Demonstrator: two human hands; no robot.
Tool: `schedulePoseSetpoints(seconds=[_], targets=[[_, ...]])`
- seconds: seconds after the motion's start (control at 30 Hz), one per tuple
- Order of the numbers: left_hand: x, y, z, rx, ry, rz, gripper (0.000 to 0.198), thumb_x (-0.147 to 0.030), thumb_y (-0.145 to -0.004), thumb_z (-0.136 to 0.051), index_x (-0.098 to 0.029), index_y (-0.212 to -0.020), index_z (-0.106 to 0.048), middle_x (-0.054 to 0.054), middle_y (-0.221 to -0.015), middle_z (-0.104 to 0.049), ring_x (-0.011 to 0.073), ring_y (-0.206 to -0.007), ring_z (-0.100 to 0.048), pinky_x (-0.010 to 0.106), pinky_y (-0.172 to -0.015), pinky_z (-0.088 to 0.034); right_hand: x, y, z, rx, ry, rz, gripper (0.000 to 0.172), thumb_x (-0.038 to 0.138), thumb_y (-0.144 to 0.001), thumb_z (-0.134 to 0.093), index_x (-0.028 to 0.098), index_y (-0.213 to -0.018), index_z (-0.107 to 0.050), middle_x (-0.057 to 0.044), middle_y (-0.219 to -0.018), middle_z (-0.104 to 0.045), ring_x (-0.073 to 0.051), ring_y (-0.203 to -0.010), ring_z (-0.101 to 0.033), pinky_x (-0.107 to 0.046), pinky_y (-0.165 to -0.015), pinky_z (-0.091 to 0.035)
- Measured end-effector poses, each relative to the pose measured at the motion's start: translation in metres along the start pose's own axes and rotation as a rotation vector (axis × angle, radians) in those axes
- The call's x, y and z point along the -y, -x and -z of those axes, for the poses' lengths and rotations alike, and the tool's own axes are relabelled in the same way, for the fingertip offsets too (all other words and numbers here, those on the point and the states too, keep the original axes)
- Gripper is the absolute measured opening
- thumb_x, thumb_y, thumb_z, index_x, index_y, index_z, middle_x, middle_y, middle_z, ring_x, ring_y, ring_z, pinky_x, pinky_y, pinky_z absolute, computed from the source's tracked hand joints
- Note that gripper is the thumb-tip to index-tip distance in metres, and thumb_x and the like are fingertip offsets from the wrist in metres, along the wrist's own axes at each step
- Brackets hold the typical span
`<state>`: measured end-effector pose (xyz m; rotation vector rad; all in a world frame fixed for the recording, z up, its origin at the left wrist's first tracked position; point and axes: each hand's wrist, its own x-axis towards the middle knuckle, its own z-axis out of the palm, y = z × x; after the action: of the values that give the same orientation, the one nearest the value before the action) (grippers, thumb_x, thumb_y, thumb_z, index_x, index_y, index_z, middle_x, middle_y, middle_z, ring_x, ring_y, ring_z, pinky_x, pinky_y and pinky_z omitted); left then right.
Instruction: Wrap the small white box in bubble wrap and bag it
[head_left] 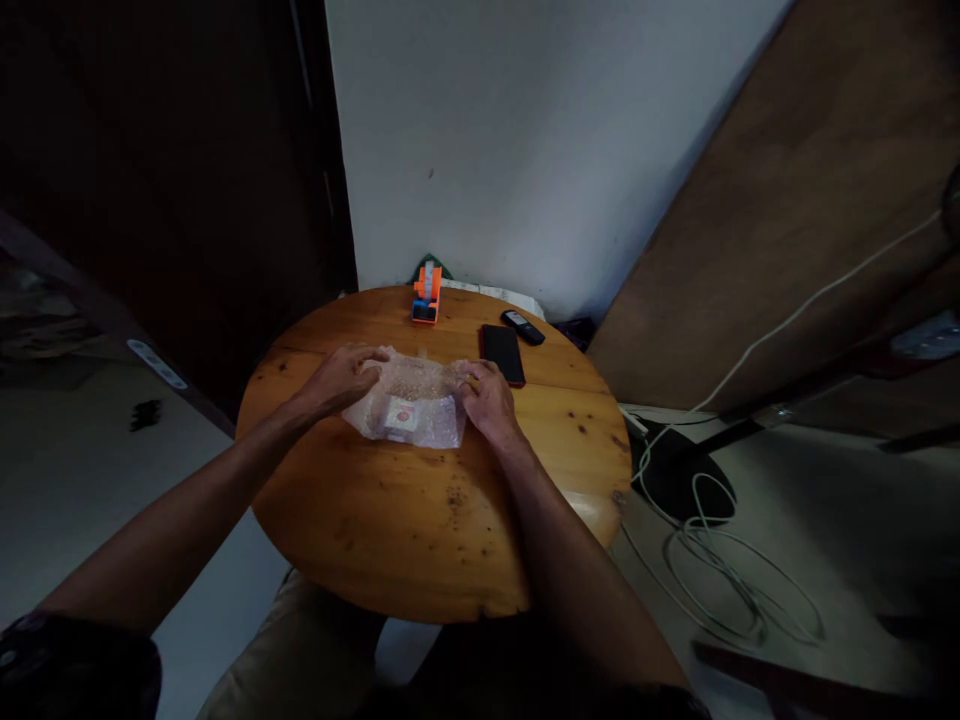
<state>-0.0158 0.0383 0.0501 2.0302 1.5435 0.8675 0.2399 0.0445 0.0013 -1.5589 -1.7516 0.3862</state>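
Observation:
A sheet of clear bubble wrap (pixel 427 378) lies on the round wooden table (pixel 420 520), with its near part folded up. Inside or under the near fold is a small white box (pixel 401 415) with a reddish mark on top. My left hand (pixel 346 375) grips the wrap's far left corner, thumb and forefinger at the edge. At the right edge, my right hand (pixel 487 400) has its fingers curled onto the wrap. Its fingertips are partly hidden.
An orange tape dispenser (pixel 427 292) stands at the table's far edge. Right of the wrap lie a dark smartphone (pixel 502 354) with a red rim and a small black phone (pixel 523 326). Coiled white cable (pixel 712 560) lies on the floor at right. A wall rises behind.

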Motion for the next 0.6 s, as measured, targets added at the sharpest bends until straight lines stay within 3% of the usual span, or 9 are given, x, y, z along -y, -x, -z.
schedulePoseSetpoints(seconds=[0.13,0.2,0.3,0.4,0.5,0.6], targets=[[-0.014,0.006,0.005,0.466,-0.016,-0.01,0.066,-0.03,-0.075,-0.057,-0.016,-0.139,-0.054,0.011,-0.129,-0.068,0.026,-0.11,-0.067,0.036,-0.092,-0.054,0.008,0.006,0.005,0.103,0.126,-0.061,0.039,0.017,-0.088,-0.058,0.022,-0.126,-0.066,-0.009,-0.124,-0.068,-0.022,-0.111,-0.064,-0.037,-0.101,-0.05],[-0.017,0.005,0.009,0.578,-0.066,0.005,0.075,-0.03,-0.073,-0.059,-0.014,-0.145,-0.047,0.012,-0.124,-0.069,0.026,-0.103,-0.068,0.033,-0.085,-0.055,0.01,0.006,0.008,0.113,0.152,-0.106,0.042,0.019,-0.09,-0.056,0.023,-0.132,-0.062,-0.008,-0.124,-0.068,-0.021,-0.111,-0.065,-0.036,-0.099,-0.05],[-0.02,0.006,0.018,0.6,-0.203,-0.038,0.068,-0.025,-0.074,-0.056,-0.014,-0.141,-0.053,0.008,-0.107,-0.072,0.024,-0.092,-0.068,0.03,-0.077,-0.053,0.012,0.006,0.011,0.114,0.199,-0.133,0.041,0.021,-0.092,-0.055,0.026,-0.132,-0.062,-0.007,-0.125,-0.067,-0.022,-0.114,-0.064,-0.035,-0.099,-0.05],[-0.025,0.019,0.025,0.537,-0.28,-0.129,0.052,-0.021,-0.077,-0.053,-0.015,-0.128,-0.064,0.007,-0.1,-0.07,0.0212,-0.087,-0.065,0.03,-0.077,-0.051,0.015,0.007,0.012,0.166,0.265,-0.115,0.034,0.023,-0.093,-0.055,0.024,-0.125,-0.067,-0.008,-0.125,-0.066,-0.022,-0.115,-0.063,-0.033,-0.098,-0.05],[-0.037,0.054,0.024,0.477,-0.368,-0.402,0.03,-0.015,-0.081,-0.052,-0.02,-0.104,-0.072,0.006,-0.1,-0.069,0.0223,-0.098,-0.062,0.037,-0.093,-0.047,0.02,0.009,0.014,0.204,0.32,-0.09,0.032,0.023,-0.094,-0.053,0.022,-0.121,-0.069,-0.01,-0.126,-0.065,-0.024,-0.116,-0.062,-0.034,-0.096,-0.05],[-0.05,0.106,0.019,0.533,-0.466,-0.574,0.013,-0.015,-0.081,-0.058,-0.02,-0.083,-0.069,0.009,-0.104,-0.068,0.0257,-0.102,-0.059,0.043,-0.097,-0.045,0.023,0.009,0.016,0.212,0.358,-0.089,0.03,0.024,-0.094,-0.052,0.022,-0.117,-0.071,-0.011,-0.125,-0.064,-0.025,-0.114,-0.062,-0.034,-0.092,-0.051]])
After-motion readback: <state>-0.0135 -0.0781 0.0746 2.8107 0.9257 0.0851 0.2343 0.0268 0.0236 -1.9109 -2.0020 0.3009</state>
